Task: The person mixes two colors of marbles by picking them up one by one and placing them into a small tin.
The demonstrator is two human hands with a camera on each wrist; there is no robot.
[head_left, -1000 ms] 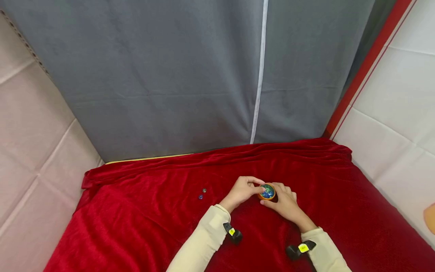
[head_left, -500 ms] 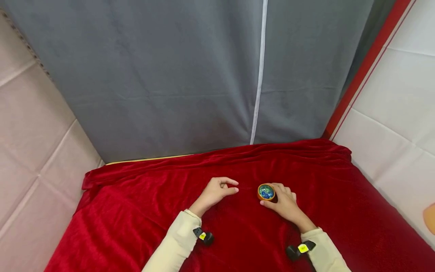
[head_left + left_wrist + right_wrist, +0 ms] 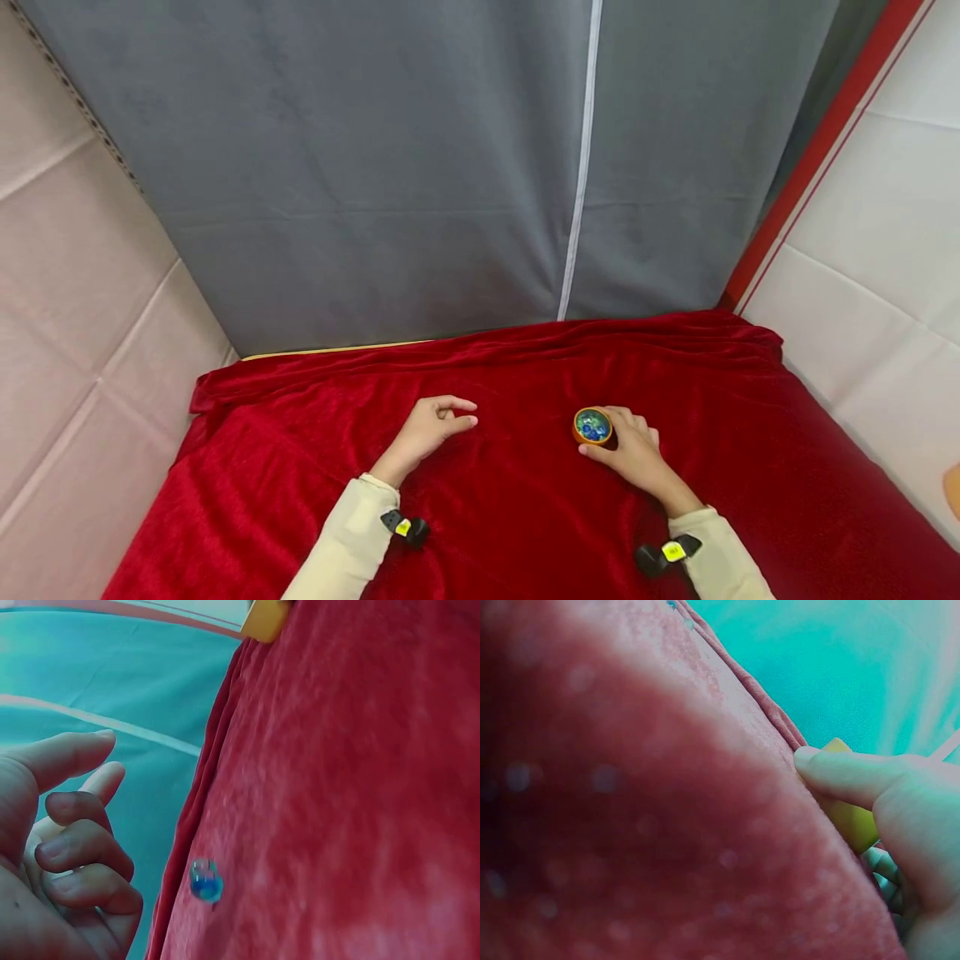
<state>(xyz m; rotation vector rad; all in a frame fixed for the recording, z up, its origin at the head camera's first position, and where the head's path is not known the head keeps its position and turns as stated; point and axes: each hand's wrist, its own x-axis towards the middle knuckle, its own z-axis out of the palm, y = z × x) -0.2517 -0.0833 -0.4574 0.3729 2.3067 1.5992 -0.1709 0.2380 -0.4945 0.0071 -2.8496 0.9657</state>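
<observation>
My right hand (image 3: 636, 452) grips a small orange cup (image 3: 577, 434) on the red cloth, thumb on the near side and fingers round the far side. Blue and green glass marbles (image 3: 592, 427) fill the cup's mouth. To the left, my left hand (image 3: 426, 430) hovers with thumb and index finger apart and nothing between them; its other fingers bend loosely. Beyond its fingertips in the left wrist view, blue-green marbles (image 3: 205, 882) lie on the cloth, close together and blurred. The left hand hides them in the head view. The right wrist view shows the cup's yellow-looking wall (image 3: 853, 822) behind the thumb.
Red velvet cloth (image 3: 517, 517) with folds covers the table, bunched along the back edge. A grey curtain (image 3: 390, 183) hangs behind it. White quilted panels (image 3: 870, 300) stand at both sides.
My left hand has left the cup's mouth and moved left, over where the two loose marbles showed. The right hand keeps its grip on the cup.
</observation>
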